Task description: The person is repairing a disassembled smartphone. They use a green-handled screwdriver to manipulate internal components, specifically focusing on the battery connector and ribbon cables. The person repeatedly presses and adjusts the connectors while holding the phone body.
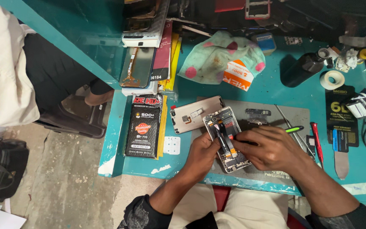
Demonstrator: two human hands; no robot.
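An opened phone (227, 138) lies face down on a grey work mat (293, 112) on the teal bench (272, 87), its back removed so that the circuit board and flat cables show. The left hand (204, 152) grips the phone's lower left edge, fingers closed on the frame and steadying it. The right hand (270, 148) lies across the phone's right side, fingers drawn together on a tool with a green handle (294, 129) whose tip is hidden under the fingers near the middle of the board. The phone's gold back cover (193, 114) lies just beside it to the upper left, touching its corner. A small dark part (258, 112) sits on the mat above the right hand. A red-handled screwdriver (317, 142) and metal tweezers (289, 125) lie to the right of that hand. A black boxed screen pack (144, 126) rests at the bench's left end, and a pale spotted cloth (217, 57) lies farther back, with a roll of white tape (332, 79) and a black bottle (301, 68) to its right.
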